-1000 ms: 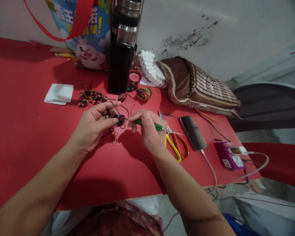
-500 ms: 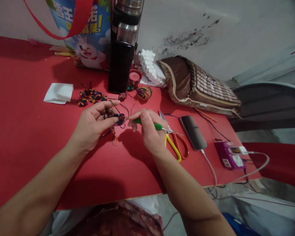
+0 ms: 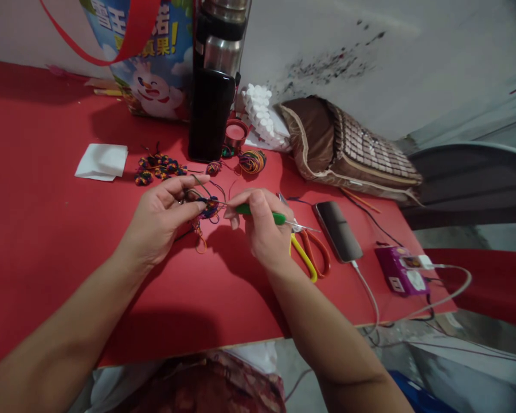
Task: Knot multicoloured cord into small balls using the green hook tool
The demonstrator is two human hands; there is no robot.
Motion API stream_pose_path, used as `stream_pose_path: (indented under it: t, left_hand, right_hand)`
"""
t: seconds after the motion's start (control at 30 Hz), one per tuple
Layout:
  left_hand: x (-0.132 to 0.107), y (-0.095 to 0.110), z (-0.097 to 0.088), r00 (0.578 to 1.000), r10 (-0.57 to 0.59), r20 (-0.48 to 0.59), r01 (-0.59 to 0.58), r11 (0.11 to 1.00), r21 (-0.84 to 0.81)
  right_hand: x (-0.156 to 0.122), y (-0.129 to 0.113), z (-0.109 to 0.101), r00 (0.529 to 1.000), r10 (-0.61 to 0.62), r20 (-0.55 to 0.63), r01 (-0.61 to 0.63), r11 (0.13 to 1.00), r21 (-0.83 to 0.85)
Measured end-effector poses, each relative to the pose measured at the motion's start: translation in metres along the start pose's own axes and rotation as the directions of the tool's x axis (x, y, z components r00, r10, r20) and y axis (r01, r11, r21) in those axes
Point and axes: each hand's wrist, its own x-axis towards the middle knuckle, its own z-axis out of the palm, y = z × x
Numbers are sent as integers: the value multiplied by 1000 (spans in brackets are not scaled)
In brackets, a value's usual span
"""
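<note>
Between thumb and fingers, my left hand (image 3: 165, 215) pinches a small dark crocheted piece (image 3: 210, 207) with blue and orange yarn. A dark strand passes over its raised fingers, and an orange loop hangs below. My right hand (image 3: 262, 223) grips a crochet hook (image 3: 279, 218) by its green handle. One thin metal end points at the piece and meets it; the other sticks out to the right, over the scissors. Behind the hands lie a multicoloured ball of yarn (image 3: 252, 162), a smaller yarn ball (image 3: 214, 168) and a cluster of crocheted flowers (image 3: 161, 167).
Right of my right hand lie scissors (image 3: 303, 255) with yellow and orange handles, a phone (image 3: 337, 231) on a white cable, and a purple box (image 3: 401, 271). At the back stand a black phone (image 3: 212, 117), a steel bottle (image 3: 223, 54), a printed bag (image 3: 159, 86) and a brown cushion (image 3: 352, 143).
My right hand has shifted very slightly, and the hook has tilted a little against the crocheted piece. My left hand keeps its hold almost unmoved.
</note>
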Motion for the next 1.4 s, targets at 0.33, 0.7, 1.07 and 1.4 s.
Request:
stream_pose_path:
  t: [0.33, 0.7, 1.07, 1.4]
  left_hand:
    - [1, 0, 0, 999, 39, 10, -39, 997, 60]
    - [-1, -2, 1, 980, 199, 0, -192, 943, 272]
    - [0, -4, 0, 977, 214, -3, -204, 935, 290]
    - [-3, -12, 1, 955, 295, -20, -259, 868, 423]
  right_hand:
    - [1, 2, -1, 1000, -13, 7, 13, 1000, 9]
    - [-3, -11, 0, 988, -138, 76, 153, 952, -267]
    - [-6, -12, 1, 978, -173, 116, 199, 943, -268]
    - [-10, -10, 3, 932, -304, 197, 361, 812, -458]
